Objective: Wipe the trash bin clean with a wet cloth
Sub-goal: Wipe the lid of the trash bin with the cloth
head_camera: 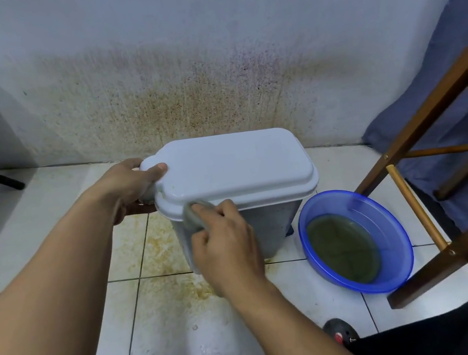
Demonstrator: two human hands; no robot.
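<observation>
pale grey plastic, the lidded trash bin (237, 189) stands on the tiled floor (53, 234) against a stained wall (183, 93). the left hand (128, 187) grips the round tab at the lid's left end, thumb on top. the right hand (227, 245) is closed around a grey cloth (194, 215), pressing it to the bin's front just under the lid rim. a blue basin (354, 241) of murky water sits just beside the bin.
</observation>
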